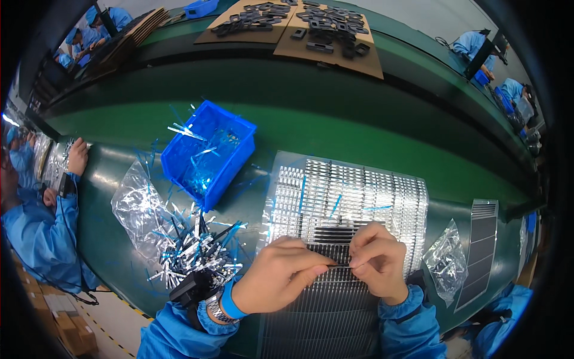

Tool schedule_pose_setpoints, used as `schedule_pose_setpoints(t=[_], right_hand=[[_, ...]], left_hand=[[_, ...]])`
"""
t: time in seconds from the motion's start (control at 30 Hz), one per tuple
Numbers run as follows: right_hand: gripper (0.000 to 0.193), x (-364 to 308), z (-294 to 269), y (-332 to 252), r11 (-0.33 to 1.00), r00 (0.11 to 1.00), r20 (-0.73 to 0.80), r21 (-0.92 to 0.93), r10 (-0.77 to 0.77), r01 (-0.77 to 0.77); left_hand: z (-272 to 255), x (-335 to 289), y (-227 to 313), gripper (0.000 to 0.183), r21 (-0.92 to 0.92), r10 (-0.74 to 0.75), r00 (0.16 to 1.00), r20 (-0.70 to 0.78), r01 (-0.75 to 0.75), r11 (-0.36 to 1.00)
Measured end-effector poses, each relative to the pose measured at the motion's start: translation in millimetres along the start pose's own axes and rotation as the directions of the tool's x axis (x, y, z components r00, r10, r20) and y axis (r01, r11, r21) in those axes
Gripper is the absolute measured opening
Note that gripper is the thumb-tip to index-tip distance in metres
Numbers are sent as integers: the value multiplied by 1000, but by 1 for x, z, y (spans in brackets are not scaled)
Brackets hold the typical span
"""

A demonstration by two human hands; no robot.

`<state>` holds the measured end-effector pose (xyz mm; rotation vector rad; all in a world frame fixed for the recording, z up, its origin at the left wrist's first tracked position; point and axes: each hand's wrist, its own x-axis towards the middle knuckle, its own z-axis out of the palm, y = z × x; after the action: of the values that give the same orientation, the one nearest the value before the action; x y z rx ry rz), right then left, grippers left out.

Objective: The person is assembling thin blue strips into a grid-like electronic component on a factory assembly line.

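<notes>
Left hand [278, 275] and right hand [376, 263] pinched one thin strip [339, 265] between them, lying crosswise over the slotted sheet [359, 191].

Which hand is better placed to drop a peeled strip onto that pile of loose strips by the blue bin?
Probably the left hand. The pile of loose strips lies just to its left, beside the blue bin. The right hand sits farther right over the sheet of strips and would have to cross over.
</notes>
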<state>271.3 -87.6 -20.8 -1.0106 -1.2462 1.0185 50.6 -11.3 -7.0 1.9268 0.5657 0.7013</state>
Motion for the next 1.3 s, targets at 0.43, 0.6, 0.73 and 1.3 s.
schedule_pose_setpoints(t=[0.43,0.6,0.73,1.3], right_hand=[[11,-1,-1,3,983,998,-67,182,11,2],[19,5,-1,-3,971,986,124,-201,-108,132],[22,3,1,-3,950,984,106,-267,-141,164],[8,6,4,-16,949,992,116,-315,56,-17]], left_hand=[[-4,3,12,14,422,78,983,-164,-1,907],[-4,1,6,12,242,118,990,-79,-96,965],[0,2,3,11,30,97,995,-33,-96,995],[-2,4,2,11,51,67,990,-127,-61,997]])
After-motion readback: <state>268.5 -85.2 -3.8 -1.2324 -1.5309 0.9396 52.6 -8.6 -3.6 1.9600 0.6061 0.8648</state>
